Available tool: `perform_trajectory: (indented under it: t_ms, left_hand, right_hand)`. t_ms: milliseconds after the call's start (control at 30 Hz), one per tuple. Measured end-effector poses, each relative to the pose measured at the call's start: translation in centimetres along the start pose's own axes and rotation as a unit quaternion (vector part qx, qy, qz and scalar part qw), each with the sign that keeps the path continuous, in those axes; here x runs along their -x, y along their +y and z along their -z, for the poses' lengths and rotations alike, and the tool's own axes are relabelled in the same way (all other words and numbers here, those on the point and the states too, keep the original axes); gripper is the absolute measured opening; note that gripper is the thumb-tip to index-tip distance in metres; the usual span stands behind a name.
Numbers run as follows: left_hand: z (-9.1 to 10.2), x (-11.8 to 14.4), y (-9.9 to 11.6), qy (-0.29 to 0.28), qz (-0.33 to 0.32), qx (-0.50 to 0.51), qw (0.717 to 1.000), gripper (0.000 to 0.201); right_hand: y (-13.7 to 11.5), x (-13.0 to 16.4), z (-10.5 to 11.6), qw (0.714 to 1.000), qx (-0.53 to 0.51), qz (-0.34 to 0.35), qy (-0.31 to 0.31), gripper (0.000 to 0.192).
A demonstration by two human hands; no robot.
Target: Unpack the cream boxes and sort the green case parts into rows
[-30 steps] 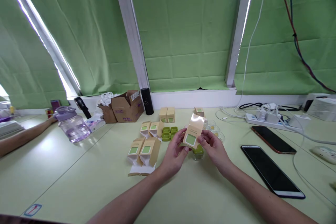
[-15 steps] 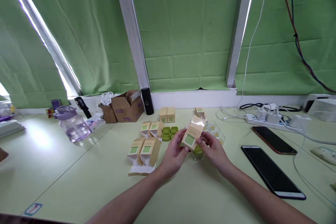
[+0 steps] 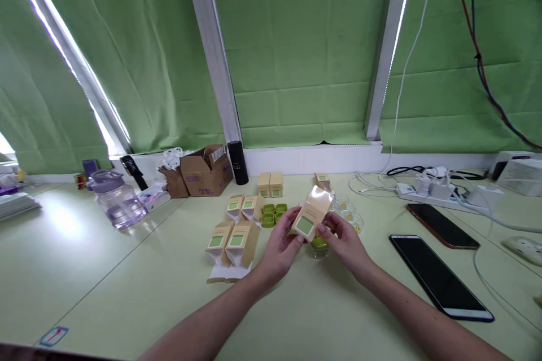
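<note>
Above the middle of the pale green table (image 3: 127, 293), a small tan carton (image 3: 311, 215) with a green window is tilted, pinched between the left hand (image 3: 279, 248) and right hand (image 3: 345, 242), fingers closed on its lower edges. Under it stands a green jar (image 3: 320, 245). Left lie more cartons (image 3: 232, 242); right, a black phone (image 3: 438, 276).

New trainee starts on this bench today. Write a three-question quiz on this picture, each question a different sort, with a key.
1. True or false: both hands hold the tan carton.
2. What lies right of the right hand on the table? A) black phone B) scissors C) mug
3. Fill in: the purple-lidded clear jug stands far to the ____ of the left hand.

Key: 1 true; 2 A, the black phone; 3 left.
</note>
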State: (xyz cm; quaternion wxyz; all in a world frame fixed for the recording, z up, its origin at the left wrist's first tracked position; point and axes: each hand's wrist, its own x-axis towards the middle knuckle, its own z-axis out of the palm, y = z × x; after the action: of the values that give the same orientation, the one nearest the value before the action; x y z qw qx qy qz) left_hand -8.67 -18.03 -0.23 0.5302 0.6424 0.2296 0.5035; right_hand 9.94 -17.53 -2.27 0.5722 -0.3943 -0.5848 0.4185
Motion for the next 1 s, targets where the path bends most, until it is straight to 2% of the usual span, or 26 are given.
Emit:
perform_trajectory:
  t_ms: [200, 633, 1000]
  left_hand:
    - [0.06, 0.05, 0.06, -0.004, -0.002, -0.007, 1.000, 0.056]
    - [0.21, 0.11, 0.05, -0.004, -0.004, -0.011, 1.000, 0.056]
    - [0.26, -0.01, -0.08, 0.002, -0.003, -0.010, 1.000, 0.053]
  right_hand:
    - [0.04, 0.02, 0.09, 1.000, -0.009, -0.006, -0.019, 0.049]
    - [0.18, 0.03, -0.07, 1.000, -0.008, -0.005, -0.011, 0.050]
    - [-0.71, 0.42, -0.13, 1.000, 0.001, 0.018, -0.016, 0.047]
